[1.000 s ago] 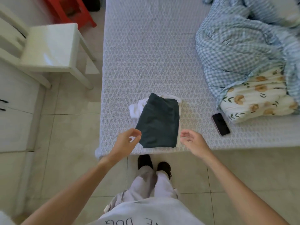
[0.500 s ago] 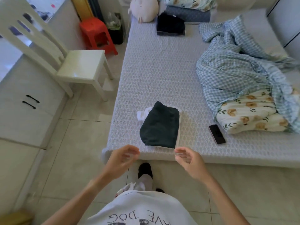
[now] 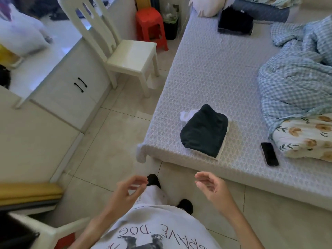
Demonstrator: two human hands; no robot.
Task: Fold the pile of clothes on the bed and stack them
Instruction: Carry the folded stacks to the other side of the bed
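Person wears a white short-sleeved T-shirt [image 3: 154,232] printed with dark letters reading "BRAVE DOG" above a grey dog graphic. Forearms bare, no watch or rings visible. Pale lilac-grey trousers [image 3: 155,195]. Black shoes [image 3: 186,205], one on each foot.

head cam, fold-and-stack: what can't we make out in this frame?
- White garment under the dark folded garment: mostly covered, type unclear.
- Dark item at the far end of the bed: too small to identify.
- Checked blanket: cut off by the right edge.
- Left hand, right hand: motion-blurred, fingers loosely curled, holding nothing.
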